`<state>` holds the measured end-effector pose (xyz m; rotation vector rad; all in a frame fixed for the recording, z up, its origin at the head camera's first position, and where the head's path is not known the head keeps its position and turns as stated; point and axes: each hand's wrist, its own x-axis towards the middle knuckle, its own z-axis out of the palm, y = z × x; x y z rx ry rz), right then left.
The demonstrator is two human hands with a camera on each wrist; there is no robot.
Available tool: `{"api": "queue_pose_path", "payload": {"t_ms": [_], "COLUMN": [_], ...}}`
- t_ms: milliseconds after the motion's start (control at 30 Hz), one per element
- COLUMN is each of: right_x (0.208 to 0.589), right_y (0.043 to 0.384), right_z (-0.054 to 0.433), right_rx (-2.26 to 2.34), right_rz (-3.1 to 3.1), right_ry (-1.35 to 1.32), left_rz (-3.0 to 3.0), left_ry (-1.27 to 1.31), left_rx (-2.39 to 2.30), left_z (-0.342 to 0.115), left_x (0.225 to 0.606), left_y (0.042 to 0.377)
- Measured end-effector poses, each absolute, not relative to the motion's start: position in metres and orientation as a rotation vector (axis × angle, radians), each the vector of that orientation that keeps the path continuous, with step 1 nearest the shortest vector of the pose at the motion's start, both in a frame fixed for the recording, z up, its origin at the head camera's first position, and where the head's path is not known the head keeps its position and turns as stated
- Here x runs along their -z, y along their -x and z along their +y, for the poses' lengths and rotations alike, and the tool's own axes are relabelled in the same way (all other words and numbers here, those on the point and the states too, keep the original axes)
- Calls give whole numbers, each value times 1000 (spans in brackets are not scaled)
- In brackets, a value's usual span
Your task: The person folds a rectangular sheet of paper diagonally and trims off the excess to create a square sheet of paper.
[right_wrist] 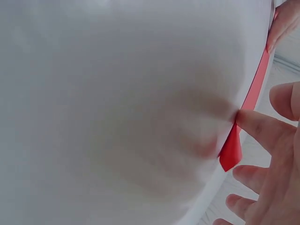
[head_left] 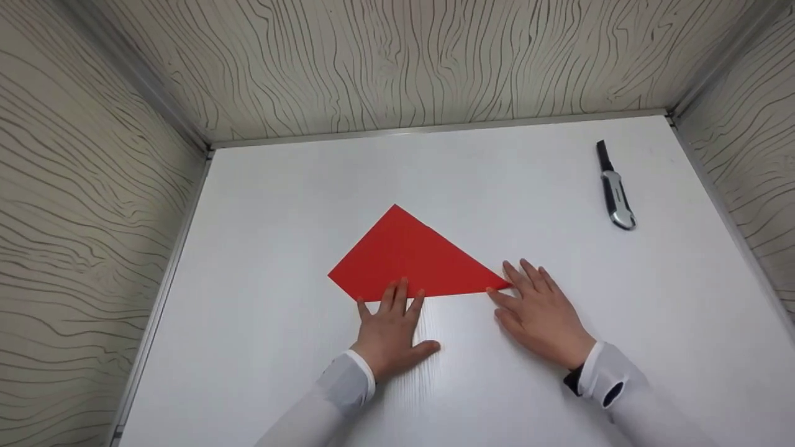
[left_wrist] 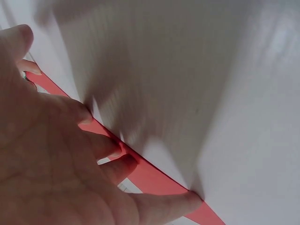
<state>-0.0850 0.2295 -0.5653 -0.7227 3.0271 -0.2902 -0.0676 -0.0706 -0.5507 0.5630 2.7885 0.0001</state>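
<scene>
A folded sheet of red paper (head_left: 413,254) lies on the white table, one corner pointing away from me and a narrow point reaching right. My left hand (head_left: 388,340) has its fingers spread, fingertips resting on the paper's near edge and the thumb out to the side. In the left wrist view those straight fingers meet the red strip of paper (left_wrist: 152,180). At the narrow right point, my right hand (head_left: 546,320) touches the near edge with its index fingertip, its other fingers extended beyond. The right wrist view shows the paper's tip (right_wrist: 231,152) standing slightly off the table.
A utility knife (head_left: 616,195) with a black and silver handle lies at the back right of the white table (head_left: 267,205). Wood-patterned panels (head_left: 385,62) rise behind the table and on both sides, with metal strips along the edges.
</scene>
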Motion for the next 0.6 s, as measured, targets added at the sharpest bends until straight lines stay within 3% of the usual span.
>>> {"api": "queue_pose_path", "payload": {"t_ms": [600], "right_x": [565], "right_y": [76], "right_z": [255], "right_rx": [396], "right_rz": [3013], "right_ry": [592], "left_rz": [2796], "left_ry": [-578], "left_rx": [-4], "left_z": [-70], "left_x": [548], "left_y": [66]}}
